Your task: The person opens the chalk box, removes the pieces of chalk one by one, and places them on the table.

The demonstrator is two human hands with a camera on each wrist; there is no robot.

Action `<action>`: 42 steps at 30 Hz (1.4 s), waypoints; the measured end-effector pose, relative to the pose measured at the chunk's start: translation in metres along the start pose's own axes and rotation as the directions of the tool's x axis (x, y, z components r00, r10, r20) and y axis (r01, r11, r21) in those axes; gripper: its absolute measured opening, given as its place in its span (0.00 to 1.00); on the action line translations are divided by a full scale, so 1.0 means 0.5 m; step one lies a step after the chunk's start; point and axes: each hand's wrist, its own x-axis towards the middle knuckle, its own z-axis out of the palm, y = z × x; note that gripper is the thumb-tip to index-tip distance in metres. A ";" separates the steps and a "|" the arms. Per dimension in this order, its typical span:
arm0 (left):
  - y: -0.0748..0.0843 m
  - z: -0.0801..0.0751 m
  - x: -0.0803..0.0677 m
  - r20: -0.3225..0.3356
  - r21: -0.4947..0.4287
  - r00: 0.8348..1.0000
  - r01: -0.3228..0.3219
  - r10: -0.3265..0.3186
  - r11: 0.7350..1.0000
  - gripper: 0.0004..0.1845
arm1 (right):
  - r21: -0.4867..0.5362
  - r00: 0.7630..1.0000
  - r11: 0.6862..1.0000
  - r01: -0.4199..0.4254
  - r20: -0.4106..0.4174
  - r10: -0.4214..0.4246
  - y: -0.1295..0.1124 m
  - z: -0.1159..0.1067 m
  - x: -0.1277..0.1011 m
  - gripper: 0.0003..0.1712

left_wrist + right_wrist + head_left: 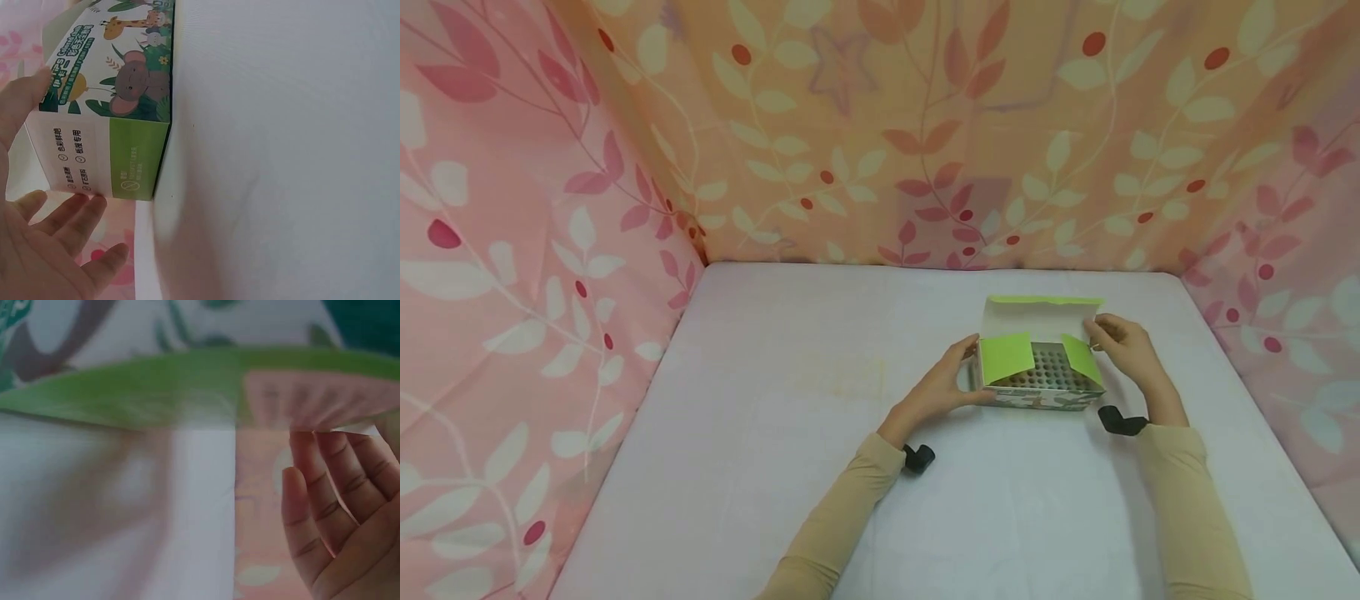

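- Two hands frame one open box (1036, 379), which stands on the white worktop (760, 467) at about 1 o'clock from the person, right of the centre line and in the far half of the surface.
- Nearest is the left hand (942, 388), at 9 o'clock of the box: thumb and fingers spread against its left end wall, cupping it rather than clenched. The left wrist view shows fingers (69, 215) lying straight along the printed end and the thumb up by the top edge, box bottom flat on the worktop.
- Long axis of the box runs from 9 to 3 o'clock, across the person, so each hand has one short end to itself; neither is clearly nearer.
- Right hand (1122, 342) sits at 3 o'clock, slightly farther back, fingertips curled at the lid's right corner and side flap (1081, 357). From the right wrist view the fingers (340, 500) bend under a green edge; it looks like a light pinch, though the blur leaves this unsure.
- Inside, between two green flaps, a perforated insert (1047, 367) shows.
- Farthest, the lid (1043, 315) stands upright at 12 o'clock, hinged on the back wall.
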 end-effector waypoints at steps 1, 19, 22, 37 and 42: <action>0.001 0.000 -0.001 -0.005 0.006 1.000 -0.003 0.003 1.000 0.54 | 0.005 1.000 1.000 -0.006 0.010 0.006 0.002 0.003 -0.002 0.18; 0.014 0.011 -0.005 -0.055 0.067 0.998 0.036 -0.032 0.997 0.50 | 0.064 0.974 0.974 -0.216 0.084 0.210 0.023 0.025 -0.005 0.29; 0.016 0.016 -0.005 -0.070 0.045 0.996 0.054 -0.051 0.998 0.50 | 0.071 0.969 0.970 -0.234 0.096 0.226 0.026 0.024 -0.007 0.29; 0.049 0.038 0.000 -0.237 0.221 0.968 0.134 -0.081 0.966 0.47 | -0.135 0.986 0.988 -0.080 0.132 0.098 -0.036 -0.024 -0.063 0.29; 0.058 0.040 0.003 -0.281 0.239 0.956 0.153 -0.083 0.959 0.45 | -0.159 0.937 0.980 -0.116 0.311 0.161 -0.074 -0.043 -0.079 0.39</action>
